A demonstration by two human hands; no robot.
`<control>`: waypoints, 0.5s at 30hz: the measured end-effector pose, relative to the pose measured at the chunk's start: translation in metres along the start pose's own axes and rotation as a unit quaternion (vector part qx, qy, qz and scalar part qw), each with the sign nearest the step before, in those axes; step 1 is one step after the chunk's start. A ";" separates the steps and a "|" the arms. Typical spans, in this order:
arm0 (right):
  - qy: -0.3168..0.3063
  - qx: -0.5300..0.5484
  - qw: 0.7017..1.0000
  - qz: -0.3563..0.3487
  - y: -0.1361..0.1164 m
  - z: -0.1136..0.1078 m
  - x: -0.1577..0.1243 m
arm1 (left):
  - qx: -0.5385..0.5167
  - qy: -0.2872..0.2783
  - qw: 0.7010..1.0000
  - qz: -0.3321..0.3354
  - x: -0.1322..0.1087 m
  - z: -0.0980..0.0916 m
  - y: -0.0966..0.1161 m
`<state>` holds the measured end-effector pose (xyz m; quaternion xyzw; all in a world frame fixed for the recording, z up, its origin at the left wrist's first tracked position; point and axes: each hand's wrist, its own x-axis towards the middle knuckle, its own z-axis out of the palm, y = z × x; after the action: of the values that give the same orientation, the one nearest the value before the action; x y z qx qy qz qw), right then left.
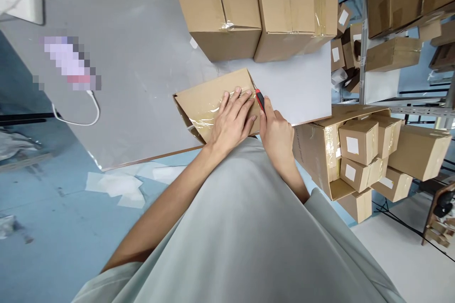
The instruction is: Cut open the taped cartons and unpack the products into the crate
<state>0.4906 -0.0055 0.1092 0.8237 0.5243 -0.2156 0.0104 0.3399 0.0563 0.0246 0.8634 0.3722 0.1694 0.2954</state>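
Observation:
A small cardboard box (213,99) with shiny clear tape across its top lies at the table's near edge. My left hand (231,120) rests flat on this box, fingers spread, pressing on the taped face. In my right hand (275,128) is a utility knife (260,99) with a red and black handle, gripped with the thumb along it. Its thin metal tip touches or lies very close to the box's right edge; the exact contact is too small to tell. At the box's left end a dark gap shows along the edge.
Two large taped cartons (227,4) stand at the back of the grey table (135,57). Right of the table, an open carton (316,151) holds several small labelled boxes (357,142). A white cable (97,109) lies at the left. Paper sheets (117,187) are on the blue floor.

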 end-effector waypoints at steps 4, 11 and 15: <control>0.017 0.008 1.000 -0.015 0.000 -0.009 -0.008 | -0.027 0.021 0.999 -0.017 0.003 0.000 0.000; -0.030 -0.012 0.999 0.039 0.018 -0.014 -0.042 | -0.039 0.014 0.999 -0.022 0.001 0.008 0.004; -0.071 -0.029 0.996 0.056 0.011 -0.007 -0.024 | -0.031 0.014 0.999 -0.017 0.002 0.009 -0.001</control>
<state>0.4943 -0.0294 0.1215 0.8339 0.4812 -0.2571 0.0831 0.3451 0.0546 0.0174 0.8450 0.3852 0.1884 0.3194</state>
